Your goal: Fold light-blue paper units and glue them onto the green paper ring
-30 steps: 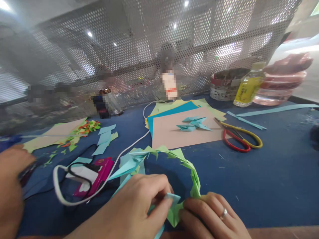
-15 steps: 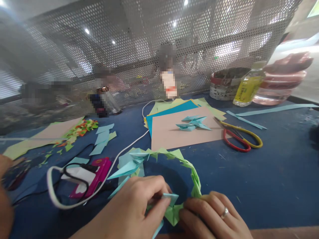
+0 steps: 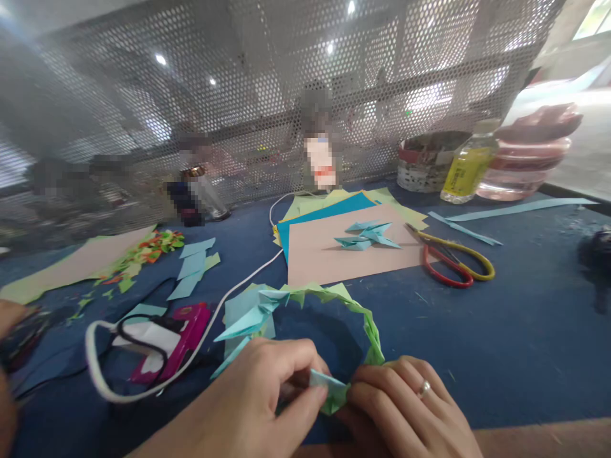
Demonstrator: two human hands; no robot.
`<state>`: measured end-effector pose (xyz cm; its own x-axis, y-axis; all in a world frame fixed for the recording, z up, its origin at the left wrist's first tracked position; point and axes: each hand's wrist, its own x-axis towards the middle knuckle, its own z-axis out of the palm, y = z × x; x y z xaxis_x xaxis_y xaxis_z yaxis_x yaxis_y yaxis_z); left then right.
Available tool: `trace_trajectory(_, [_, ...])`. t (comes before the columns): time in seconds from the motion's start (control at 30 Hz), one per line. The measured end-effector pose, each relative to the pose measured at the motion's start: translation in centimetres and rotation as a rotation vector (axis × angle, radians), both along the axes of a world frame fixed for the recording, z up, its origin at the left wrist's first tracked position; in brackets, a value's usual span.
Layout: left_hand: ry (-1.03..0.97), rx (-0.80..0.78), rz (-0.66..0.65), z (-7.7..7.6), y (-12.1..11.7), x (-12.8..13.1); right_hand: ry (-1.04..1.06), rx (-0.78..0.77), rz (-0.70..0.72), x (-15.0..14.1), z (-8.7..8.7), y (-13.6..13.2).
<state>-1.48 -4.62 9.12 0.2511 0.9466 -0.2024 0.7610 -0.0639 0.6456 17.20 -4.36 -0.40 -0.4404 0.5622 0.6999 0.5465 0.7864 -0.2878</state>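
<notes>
A ring of folded green paper (image 3: 371, 329) lies in front of me, with pointed light-blue folded paper pieces (image 3: 258, 313) on its left side. My left hand (image 3: 258, 397) pinches a small light-blue folded paper piece (image 3: 328, 383) between thumb and forefinger, at the ring's near edge. My right hand (image 3: 405, 401), wearing a ring with a round bead, has its fingers closed on the near right part of the green paper ring. The fingertips of both hands almost meet there. Part of the ring's near side is hidden behind the fingers.
Scissors (image 3: 451, 282) lie right of a pink sheet (image 3: 315, 254) bearing light-blue folded pieces (image 3: 367, 236). A white cable (image 3: 252, 275) and a magenta box (image 3: 193, 324) are at left. A bottle (image 3: 465, 168) and basket (image 3: 420, 168) stand behind. Another person's hand (image 3: 10, 315) shows at left.
The near end of the green ring has tilted up and now shows less between my hands. The light-blue piece in my left hand has turned and sits against the green paper.
</notes>
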Motion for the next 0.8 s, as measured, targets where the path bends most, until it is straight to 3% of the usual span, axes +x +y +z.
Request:
trace_trajectory(0.13, [0.02,-0.152,-0.002,0.7,0.2,0.1,0.096,0.044,-0.04,-0.6,0.0,0.3])
trace_trajectory(0.3, [0.017,-0.23,0.015,1.5,0.5,0.2,0.027,0.026,-0.038,-0.4,0.0,0.5])
trace_trajectory(0.6, [0.056,-0.132,0.026,1.1,0.2,0.6,0.021,0.025,-0.039,-0.3,-0.1,0.4])
trace_trajectory(0.8, [0.097,-0.166,-0.042,1.6,0.3,0.5,0.02,0.017,-0.046,-0.3,-0.2,0.4])
